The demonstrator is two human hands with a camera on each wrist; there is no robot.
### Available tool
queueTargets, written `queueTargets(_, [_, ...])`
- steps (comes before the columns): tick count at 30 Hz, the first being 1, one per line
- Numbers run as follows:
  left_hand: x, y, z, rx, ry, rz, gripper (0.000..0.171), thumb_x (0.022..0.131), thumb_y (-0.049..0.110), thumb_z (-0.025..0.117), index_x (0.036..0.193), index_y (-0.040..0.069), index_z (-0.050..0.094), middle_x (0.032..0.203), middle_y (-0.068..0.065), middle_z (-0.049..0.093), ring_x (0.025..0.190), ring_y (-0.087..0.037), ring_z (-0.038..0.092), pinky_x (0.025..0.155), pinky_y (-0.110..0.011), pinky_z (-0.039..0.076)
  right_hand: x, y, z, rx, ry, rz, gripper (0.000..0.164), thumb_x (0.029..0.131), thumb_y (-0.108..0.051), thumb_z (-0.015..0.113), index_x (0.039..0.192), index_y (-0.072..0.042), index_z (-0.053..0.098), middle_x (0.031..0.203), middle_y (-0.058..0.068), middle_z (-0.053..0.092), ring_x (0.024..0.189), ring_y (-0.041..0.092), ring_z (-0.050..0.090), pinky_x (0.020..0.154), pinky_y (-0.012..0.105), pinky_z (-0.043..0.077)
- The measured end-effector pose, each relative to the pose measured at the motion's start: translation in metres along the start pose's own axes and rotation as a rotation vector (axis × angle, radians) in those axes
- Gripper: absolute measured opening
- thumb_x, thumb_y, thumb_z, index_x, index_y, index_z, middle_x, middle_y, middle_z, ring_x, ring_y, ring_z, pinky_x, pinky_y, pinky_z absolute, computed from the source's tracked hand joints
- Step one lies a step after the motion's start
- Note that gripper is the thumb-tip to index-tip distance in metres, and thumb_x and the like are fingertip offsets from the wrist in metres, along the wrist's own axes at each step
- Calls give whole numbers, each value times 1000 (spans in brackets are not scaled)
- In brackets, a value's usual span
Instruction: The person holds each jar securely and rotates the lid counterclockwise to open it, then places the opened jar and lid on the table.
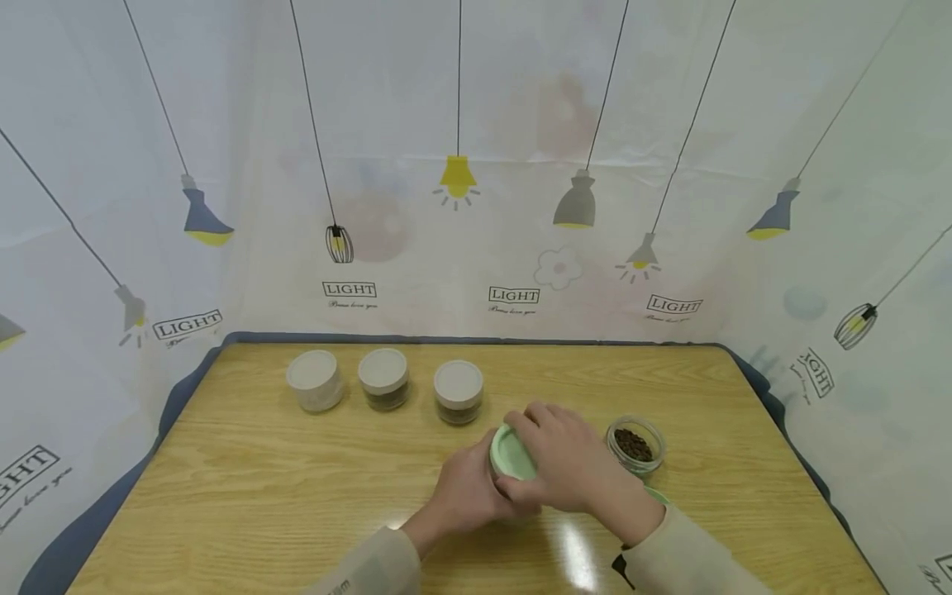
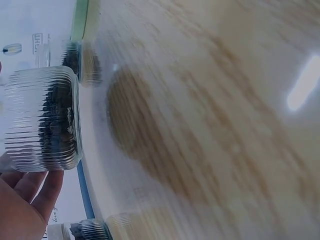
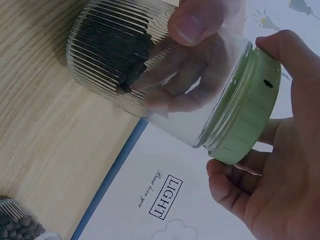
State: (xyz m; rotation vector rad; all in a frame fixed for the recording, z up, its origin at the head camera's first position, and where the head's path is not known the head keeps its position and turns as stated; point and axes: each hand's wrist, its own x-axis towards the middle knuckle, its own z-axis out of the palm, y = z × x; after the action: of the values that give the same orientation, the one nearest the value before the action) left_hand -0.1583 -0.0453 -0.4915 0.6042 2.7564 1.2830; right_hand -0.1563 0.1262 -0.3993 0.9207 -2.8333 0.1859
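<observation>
My left hand (image 1: 468, 489) grips a ribbed clear glass jar (image 3: 107, 50) round its side. Dark pieces (image 3: 125, 60) fill the lower part of the jar, seen through the ribs. At its mouth sits a light green screw lid (image 1: 511, 453), with a strip of the glass neck showing beside it in the right wrist view. My right hand (image 1: 568, 454) holds this lid by its edge, thumb on one side and fingers on the other. In the left wrist view, the jar is held close over the wooden table, with its reflection below.
To the right stands a lidless glass jar (image 1: 635, 446) of dark brown pieces. A second green lid (image 1: 658, 496) lies partly hidden by my right forearm. Three white-lidded jars (image 1: 315, 380) line the back left of the wooden table (image 1: 297, 487). A printed cloth (image 1: 416, 248) surrounds it.
</observation>
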Motion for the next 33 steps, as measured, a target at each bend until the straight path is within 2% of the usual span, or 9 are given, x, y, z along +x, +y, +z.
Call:
queueTargets(10, [0,-1,0,-13,-26,14,95,64,56,84,141,21,42,120,6,65,106,-8,62,89,-29,52,1,4,-4,84,-76,-54,71,71,-47,68,137,-24,52,120,-1,58,103,20,52,89,39,46])
queueTargets(16, [1,1,-1,-26,-3,12,96,63,48,86,142,19,41,120,3,65,106,-12,63,89,-32,52,0,5,-6,126,-99,-57,73,75,-45,65,143,-29,46,132,-2,54,115,23,49,98,47,42])
queueTargets(20, [1,1,-2,-36,5,24,94,66,46,84,144,17,40,122,1,65,108,-13,63,90,-33,52,-2,5,-6,139,-100,-73,72,83,-51,61,149,-30,39,148,1,43,137,32,38,108,56,33])
queueTargets(23, [1,0,-3,-38,13,39,86,72,47,81,142,14,42,121,0,66,108,-15,64,91,-34,53,-3,3,-4,140,-74,-69,79,85,-63,58,152,-29,33,155,5,35,144,35,30,112,58,28])
queueTargets(26, [1,1,-3,-10,18,35,80,74,53,77,137,14,46,118,0,67,106,-15,65,88,-32,54,-1,-1,-2,96,-3,-37,84,84,-72,54,150,-24,35,151,9,41,138,34,38,110,55,32])
queueTargets(29, [0,2,-1,29,7,23,87,71,59,77,138,14,46,119,1,66,106,-15,64,85,-32,54,0,-7,-2,2,44,30,83,85,-75,47,147,-21,40,141,13,50,128,33,48,106,52,38])
queueTargets(33, [1,3,0,43,-1,8,96,67,63,79,142,15,42,122,1,65,108,-14,63,86,-32,53,0,-13,-2,-104,50,133,83,85,-79,40,144,-20,45,125,14,56,118,32,54,99,47,44])
